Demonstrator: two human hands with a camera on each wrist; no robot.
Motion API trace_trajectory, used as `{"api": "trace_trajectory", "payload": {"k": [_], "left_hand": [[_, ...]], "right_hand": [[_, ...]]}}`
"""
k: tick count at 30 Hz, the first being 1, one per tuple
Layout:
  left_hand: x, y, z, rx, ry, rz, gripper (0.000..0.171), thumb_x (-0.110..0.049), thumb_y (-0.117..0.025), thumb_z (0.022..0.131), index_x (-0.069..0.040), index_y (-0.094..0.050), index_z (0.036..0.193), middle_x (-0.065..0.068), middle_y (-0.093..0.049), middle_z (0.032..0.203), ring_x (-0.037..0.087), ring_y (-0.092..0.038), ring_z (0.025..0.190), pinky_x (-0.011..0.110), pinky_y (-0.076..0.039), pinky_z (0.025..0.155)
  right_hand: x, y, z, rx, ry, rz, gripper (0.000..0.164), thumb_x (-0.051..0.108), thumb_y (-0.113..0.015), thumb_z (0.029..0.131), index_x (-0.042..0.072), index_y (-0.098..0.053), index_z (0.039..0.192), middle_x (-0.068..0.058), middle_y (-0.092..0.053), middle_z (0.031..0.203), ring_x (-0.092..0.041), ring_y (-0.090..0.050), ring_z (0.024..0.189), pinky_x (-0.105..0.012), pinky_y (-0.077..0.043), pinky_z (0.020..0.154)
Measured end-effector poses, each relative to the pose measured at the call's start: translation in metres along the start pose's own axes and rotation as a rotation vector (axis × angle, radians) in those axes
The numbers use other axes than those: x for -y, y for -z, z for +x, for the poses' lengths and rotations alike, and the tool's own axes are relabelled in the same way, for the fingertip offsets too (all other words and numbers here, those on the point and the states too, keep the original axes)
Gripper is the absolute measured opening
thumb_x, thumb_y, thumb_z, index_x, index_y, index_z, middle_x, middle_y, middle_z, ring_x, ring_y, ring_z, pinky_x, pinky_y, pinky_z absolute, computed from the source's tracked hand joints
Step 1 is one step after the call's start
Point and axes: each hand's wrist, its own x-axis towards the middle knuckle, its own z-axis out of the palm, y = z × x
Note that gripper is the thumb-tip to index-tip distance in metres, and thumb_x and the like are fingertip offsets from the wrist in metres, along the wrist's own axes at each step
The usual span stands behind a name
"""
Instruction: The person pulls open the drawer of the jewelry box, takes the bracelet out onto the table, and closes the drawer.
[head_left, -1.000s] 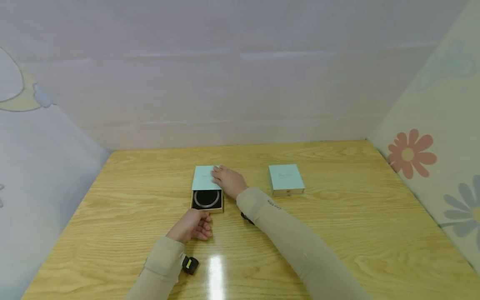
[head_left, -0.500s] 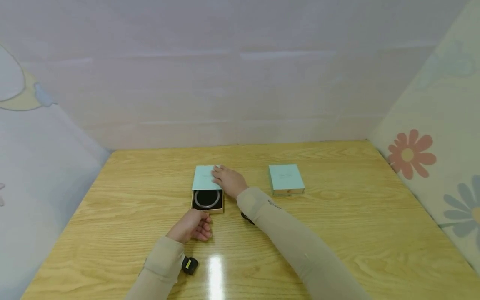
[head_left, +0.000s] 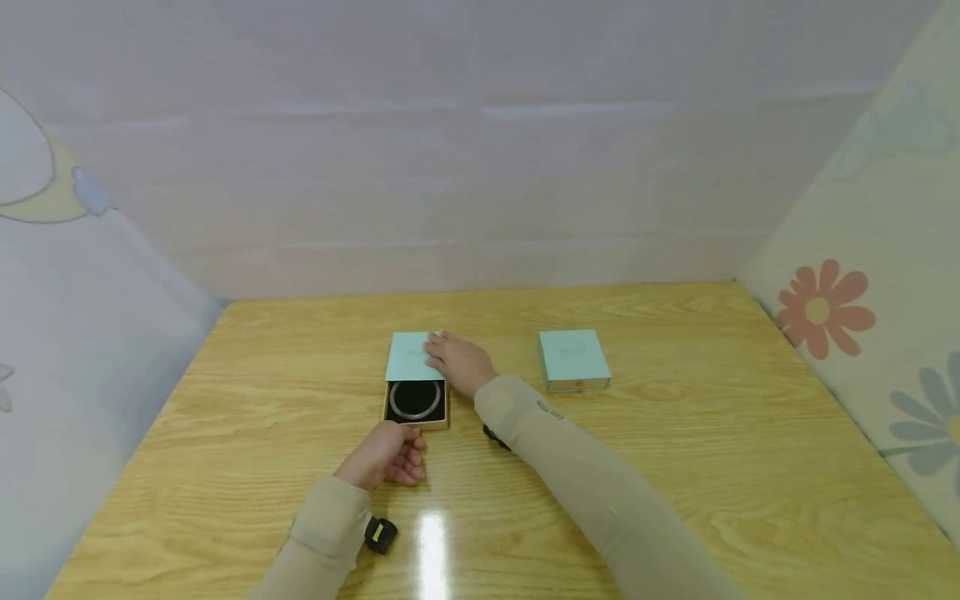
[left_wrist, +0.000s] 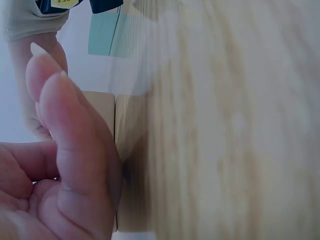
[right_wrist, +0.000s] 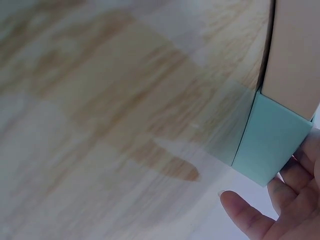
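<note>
A mint-green slide box has its sleeve [head_left: 405,357] at the back and its tan drawer [head_left: 435,425] pulled partway out toward me. Inside the drawer, on black lining, lies a ring-shaped bangle [head_left: 414,417]. My left hand [head_left: 386,452] pinches at the drawer's front edge, its other fingers curled; the exact grip is hidden by the fingers. On the sleeve's right part rests my right hand [head_left: 461,364], fingers stretched over the top. The right wrist view shows the thumb of the right hand [right_wrist: 300,207] apart from the sleeve's side [right_wrist: 272,140], with the drawer's side [right_wrist: 292,55] projecting out.
A second mint-green box [head_left: 573,357], closed, stands to the right on the wooden table [head_left: 675,450]. Light fabric walls rise behind and on both sides. A black wrist device [head_left: 381,534] hangs at my left sleeve.
</note>
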Motion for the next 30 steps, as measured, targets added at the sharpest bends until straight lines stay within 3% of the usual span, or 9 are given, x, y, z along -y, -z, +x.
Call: {"api": "trace_trajectory", "payload": {"k": [15, 30], "left_hand": [[0.0029, -0.0011, 0.0008, -0.024, 0.010, 0.029, 0.029, -0.007, -0.035, 0.098, -0.003, -0.053, 0.077, 0.003, -0.048, 0.058, 0.010, -0.051, 0.043, 0.021, -0.046, 0.042], [0.0038, -0.0008, -0.0042, 0.008, 0.002, 0.049, 0.027, -0.007, -0.036, 0.097, -0.004, -0.053, 0.076, 0.002, -0.047, 0.059, 0.010, -0.050, 0.044, 0.020, -0.045, 0.042]], "right_hand": [[0.0012, -0.0006, -0.0012, -0.009, 0.009, 0.008, 0.043, 0.028, -0.047, 0.103, 0.009, -0.050, 0.142, -0.007, -0.038, 0.151, -0.024, -0.032, 0.141, -0.037, -0.033, 0.111], [0.0010, 0.0015, -0.0017, -0.002, -0.004, 0.006, 0.044, 0.028, -0.047, 0.103, 0.010, -0.048, 0.143, -0.006, -0.036, 0.152, -0.023, -0.030, 0.142, -0.036, -0.033, 0.111]]}}
